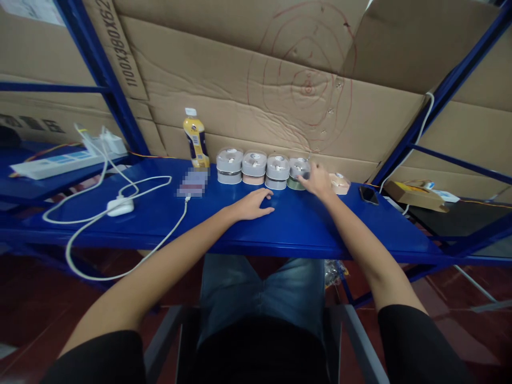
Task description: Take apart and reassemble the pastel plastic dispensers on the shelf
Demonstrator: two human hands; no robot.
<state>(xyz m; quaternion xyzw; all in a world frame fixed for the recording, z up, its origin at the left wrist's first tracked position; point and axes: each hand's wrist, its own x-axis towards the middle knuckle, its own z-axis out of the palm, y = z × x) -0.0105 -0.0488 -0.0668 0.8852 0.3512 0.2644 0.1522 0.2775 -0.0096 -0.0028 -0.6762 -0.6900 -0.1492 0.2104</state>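
Observation:
A row of round-cornered cases with clear lids stands on the blue table: a dark grey one (229, 166), a pink one (253, 168), a light grey one (277, 172) and a green one (296, 182). My right hand (319, 182) is at the right side of the green case, thumb at its front and fingers behind, partly hiding it. Just right of that hand sits a low peach case (341, 184). Before the pink and light grey cases, my left hand (255, 205) lies over the table with thumb and fingers apart, holding nothing.
A yellow bottle (196, 140) stands left of the row, near a blurred-out device (193, 182) on a white cable. A charger (120, 206) and power strip (60, 164) lie further left. A dark phone (368, 195) is at right, beside an open carton (416, 196). Cardboard backs the table.

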